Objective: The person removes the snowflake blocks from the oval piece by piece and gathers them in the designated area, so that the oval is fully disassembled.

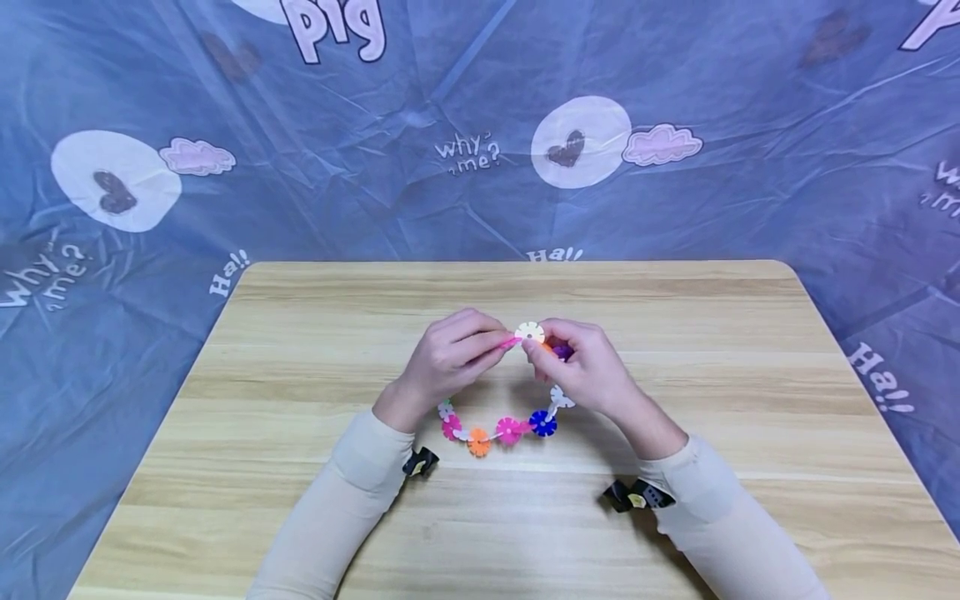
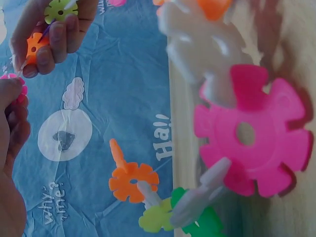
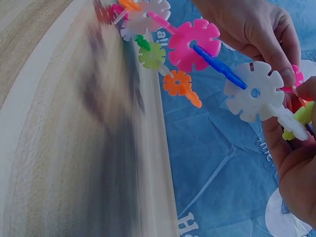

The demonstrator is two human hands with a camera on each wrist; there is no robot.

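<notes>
Both hands meet over the table, at a chain of slotted plastic snowflake discs. My left hand (image 1: 457, 354) pinches a pink disc (image 1: 511, 342) between thumb and fingers. Opposite it, my right hand (image 1: 588, 367) grips one end of the chain, with a pale disc (image 1: 529, 332) at its fingertips and an orange disc (image 2: 37, 48) in its fingers. A yellow-green disc (image 2: 61, 11) shows in that same hand. Below, the chain curves in a loop through a blue disc (image 1: 543, 423), a pink disc (image 1: 508, 431) and an orange disc (image 1: 478, 442).
The wood-grain table (image 1: 300, 333) lies under both forearms. Behind it hangs a blue printed cloth (image 1: 390, 167). Black wrist cameras, one a dark block (image 1: 421, 462) by the left cuff, are strapped at the sleeves.
</notes>
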